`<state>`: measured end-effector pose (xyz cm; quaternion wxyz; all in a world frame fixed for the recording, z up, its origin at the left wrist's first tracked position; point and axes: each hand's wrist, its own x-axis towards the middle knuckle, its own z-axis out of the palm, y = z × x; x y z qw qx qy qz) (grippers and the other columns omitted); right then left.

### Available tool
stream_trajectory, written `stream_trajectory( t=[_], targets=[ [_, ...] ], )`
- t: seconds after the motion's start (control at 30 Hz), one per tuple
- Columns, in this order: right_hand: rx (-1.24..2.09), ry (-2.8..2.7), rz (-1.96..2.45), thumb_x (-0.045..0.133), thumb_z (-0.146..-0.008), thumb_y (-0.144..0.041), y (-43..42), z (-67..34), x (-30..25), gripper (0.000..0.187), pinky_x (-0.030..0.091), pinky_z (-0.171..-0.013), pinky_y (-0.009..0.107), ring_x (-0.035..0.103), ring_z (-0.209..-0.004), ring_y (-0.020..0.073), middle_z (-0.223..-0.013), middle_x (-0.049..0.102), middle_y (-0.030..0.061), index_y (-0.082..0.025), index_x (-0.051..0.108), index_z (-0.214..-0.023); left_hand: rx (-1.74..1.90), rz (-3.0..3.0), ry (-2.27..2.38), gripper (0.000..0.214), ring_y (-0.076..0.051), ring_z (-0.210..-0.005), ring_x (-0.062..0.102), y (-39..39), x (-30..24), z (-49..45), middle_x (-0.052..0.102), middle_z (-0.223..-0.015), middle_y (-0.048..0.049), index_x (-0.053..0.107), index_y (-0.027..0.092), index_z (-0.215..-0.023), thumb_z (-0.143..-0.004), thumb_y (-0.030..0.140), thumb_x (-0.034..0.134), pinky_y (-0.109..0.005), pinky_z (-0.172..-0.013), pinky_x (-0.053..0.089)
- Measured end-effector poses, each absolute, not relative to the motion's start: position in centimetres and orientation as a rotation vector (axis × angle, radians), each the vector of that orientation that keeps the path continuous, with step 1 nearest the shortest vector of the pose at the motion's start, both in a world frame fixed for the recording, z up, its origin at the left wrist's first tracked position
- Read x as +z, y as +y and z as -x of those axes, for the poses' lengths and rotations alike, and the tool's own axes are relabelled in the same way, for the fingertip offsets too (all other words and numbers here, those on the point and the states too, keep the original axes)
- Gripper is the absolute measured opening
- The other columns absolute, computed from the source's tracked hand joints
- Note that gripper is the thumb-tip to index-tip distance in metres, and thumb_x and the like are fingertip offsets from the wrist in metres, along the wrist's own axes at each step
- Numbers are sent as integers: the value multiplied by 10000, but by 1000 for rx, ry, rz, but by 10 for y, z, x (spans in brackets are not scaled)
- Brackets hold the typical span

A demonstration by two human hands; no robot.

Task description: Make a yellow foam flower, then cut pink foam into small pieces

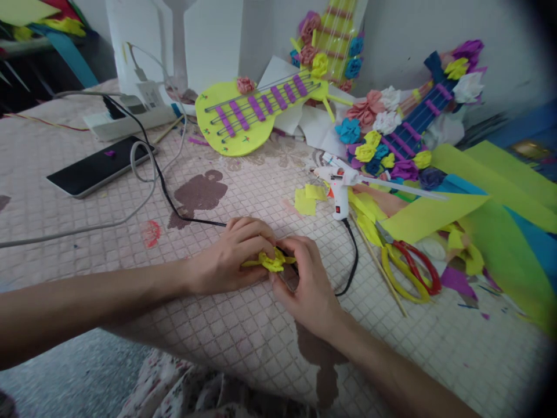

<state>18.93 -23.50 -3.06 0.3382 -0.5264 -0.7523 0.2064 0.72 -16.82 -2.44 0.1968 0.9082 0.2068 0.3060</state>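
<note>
Both hands on a small yellow paper piece, no legible text

Yellow paper piece (272,264) sits between the two hands, just above the checked tablecloth (243,325), near the table's front edge. From my remote seat: left hand (235,249) has fingers closed on its left side; right hand (310,281) has thumb and fingers in a narrow pinch at its right side. Can't tell how firmly; fingers hide part of it.

Handling, my judgement: very light, soft, crinkly like crepe, not slippery, easy to crush or tear. I'd take it by the gathered middle with fingertips, light pressure, and avoid tugging the thin strip poking out left.

Writing: none I can read. Glue gun (340,194) shows a red switch, no letters I can make out. Dark-faced phone (96,167), power strip (126,121), red-and-yellow scissors (409,270): no legible brand on any.
</note>
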Motion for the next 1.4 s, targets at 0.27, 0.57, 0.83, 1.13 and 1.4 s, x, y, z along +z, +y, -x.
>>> stream_trajectory(
  t=[0.27,0.57,0.83,1.13,1.4],
  targets=[
    [543,-1951,1335,574,-758,-162,-236,-191,-29,470,426,-946,469,462,-1109,257,-1159,472,105,-224,409,-1194,842,-2553,607,247,-201,-1009,534,-168,-25,-4,619,-1015,-42,533,209,-972,-775,240,680,-371,-887,384],
    [262,-1896,1296,526,-838,-207,-233,-223,-8,305,479,-852,414,542,-1012,226,-1107,541,77,-240,484,-1138,939,-2478,485,403,-244,-1039,531,-162,-13,7,611,-1026,-94,509,193,-1018,-818,537,577,-421,-919,415],
    [-159,-1958,2114,538,-799,-253,-210,-317,4,58,368,-546,290,567,-632,182,-757,614,37,-203,529,-772,1232,-2318,664,255,-230,-995,556,-149,-19,16,608,-976,-95,533,183,-1018,-937,382,396,-441,-917,444],
    [-213,-2090,2458,464,-798,-246,-207,-320,-6,105,232,-476,272,570,-572,206,-663,623,63,-198,529,-731,1208,-2359,797,161,-179,-871,577,-150,-4,21,613,-925,-76,554,175,-995,-906,288,484,-344,-794,479],
    [-80,-2118,2291,485,-766,-240,-223,-322,21,63,224,-468,255,489,-493,154,-562,538,-14,-221,468,-708,469,-2479,895,155,-154,-874,569,-185,-4,35,596,-970,-35,568,186,-972,-838,262,581,-265,-774,467]
  ],
)
